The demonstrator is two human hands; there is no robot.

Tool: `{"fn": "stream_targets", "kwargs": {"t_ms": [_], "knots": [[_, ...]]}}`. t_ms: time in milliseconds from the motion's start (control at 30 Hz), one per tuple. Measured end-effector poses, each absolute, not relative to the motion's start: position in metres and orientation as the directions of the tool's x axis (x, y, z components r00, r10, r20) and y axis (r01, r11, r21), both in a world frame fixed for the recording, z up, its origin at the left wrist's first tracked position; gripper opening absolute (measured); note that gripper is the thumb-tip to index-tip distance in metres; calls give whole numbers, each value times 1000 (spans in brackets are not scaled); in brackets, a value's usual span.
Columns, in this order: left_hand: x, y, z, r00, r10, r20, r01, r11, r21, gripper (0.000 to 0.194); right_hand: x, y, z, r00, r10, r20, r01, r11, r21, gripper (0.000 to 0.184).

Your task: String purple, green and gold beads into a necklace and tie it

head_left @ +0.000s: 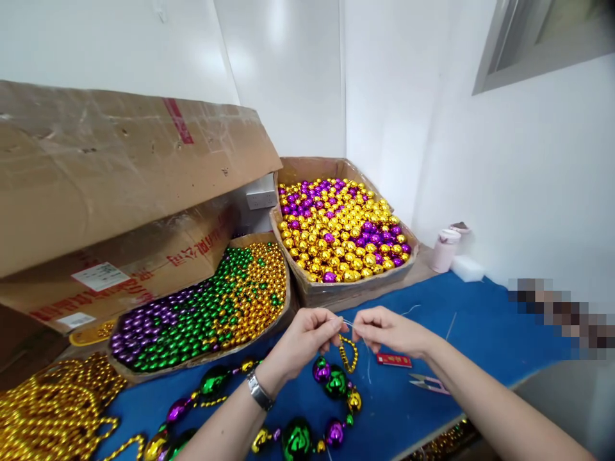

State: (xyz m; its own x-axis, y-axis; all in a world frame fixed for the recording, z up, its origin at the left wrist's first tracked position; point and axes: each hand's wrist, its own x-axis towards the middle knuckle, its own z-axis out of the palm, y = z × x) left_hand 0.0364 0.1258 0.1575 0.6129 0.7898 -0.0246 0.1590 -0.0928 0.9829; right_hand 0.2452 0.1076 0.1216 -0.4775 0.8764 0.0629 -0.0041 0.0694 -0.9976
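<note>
My left hand [319, 328], with a metal-banded watch [259, 388] on its wrist, is closed in a pinch on a thin pale string [346, 322]. Close beside it, my right hand [379, 330] pinches the same string, which spans the small gap between my fingertips. Below my hands lies a strand of large shiny green, purple and gold beads [296, 438], curving across the blue table cover [384, 422]. A short loop of small gold beads [349, 354] hangs or lies just under my fingers; I cannot tell which.
Small snips [430, 383] and a red packet [394, 360] lie right of the beads. Behind stand a carton of gold and purple balls [346, 256] and a box of purple, green and gold beads [202, 314]. Gold bead chains [52, 410] pile at left. A pink jar [444, 250] stands back right.
</note>
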Motion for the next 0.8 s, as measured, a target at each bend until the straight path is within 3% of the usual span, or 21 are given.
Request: {"fn": "stream_targets", "kwargs": {"t_ms": [133, 400, 633, 800], "knots": [[38, 125, 159, 638, 769, -49, 255, -151, 955, 32, 253, 106, 144, -391, 909, 146, -112, 110, -988, 22], [56, 128, 171, 678, 731, 77, 271, -346, 898, 29, 221, 102, 199, -239, 924, 297, -445, 168, -880, 21], [60, 132, 185, 675, 728, 123, 346, -459, 818, 28, 204, 108, 253, -107, 939, 328, -453, 247, -857, 21], [52, 131, 187, 672, 733, 105, 421, -496, 760, 29, 209, 102, 301, -25, 898, 439, -365, 401, -840, 21]]}}
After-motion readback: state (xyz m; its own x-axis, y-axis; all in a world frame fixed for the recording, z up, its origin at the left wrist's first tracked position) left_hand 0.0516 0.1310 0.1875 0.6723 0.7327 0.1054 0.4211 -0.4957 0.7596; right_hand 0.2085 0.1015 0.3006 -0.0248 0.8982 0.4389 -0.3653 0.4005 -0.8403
